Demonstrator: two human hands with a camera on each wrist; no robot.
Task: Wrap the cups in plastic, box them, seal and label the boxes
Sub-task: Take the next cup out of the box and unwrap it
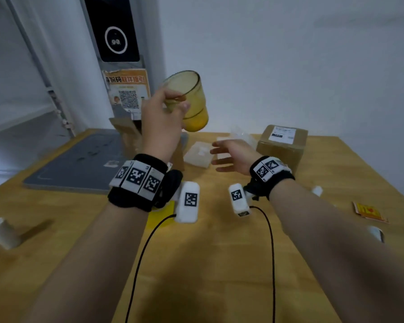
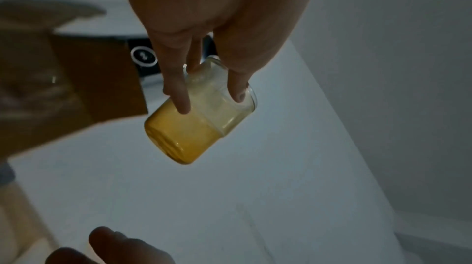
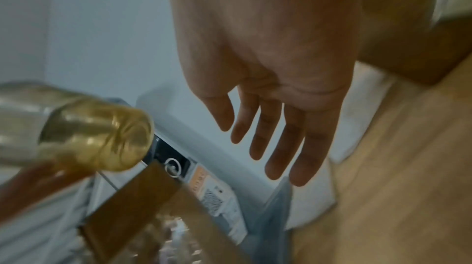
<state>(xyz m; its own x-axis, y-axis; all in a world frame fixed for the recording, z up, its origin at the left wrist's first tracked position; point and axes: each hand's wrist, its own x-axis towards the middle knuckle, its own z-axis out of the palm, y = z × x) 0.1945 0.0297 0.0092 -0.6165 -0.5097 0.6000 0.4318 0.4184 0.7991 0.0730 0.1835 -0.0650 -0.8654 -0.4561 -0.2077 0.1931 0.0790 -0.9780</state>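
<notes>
My left hand [image 1: 170,108] holds a yellow-tinted glass cup [image 1: 191,101] raised above the table, tilted with its rim up and to the left. In the left wrist view the fingers [image 2: 178,94] and thumb pinch the cup [image 2: 194,127] near its rim. My right hand [image 1: 229,157] hovers open over the table with fingers spread and straight, lower and right of the cup; it holds nothing [image 3: 275,147]. A folded clear plastic sheet [image 1: 198,155] lies on the table just beyond the right hand. The cup's base [image 3: 102,137] shows at the left of the right wrist view.
A sealed, labelled cardboard box [image 1: 282,145] stands at the back right. An open brown box [image 1: 126,134] sits behind my left hand on a grey mat [image 1: 79,164]. A tape roll [image 1: 2,231] lies front left, stickers [image 1: 369,210] front right.
</notes>
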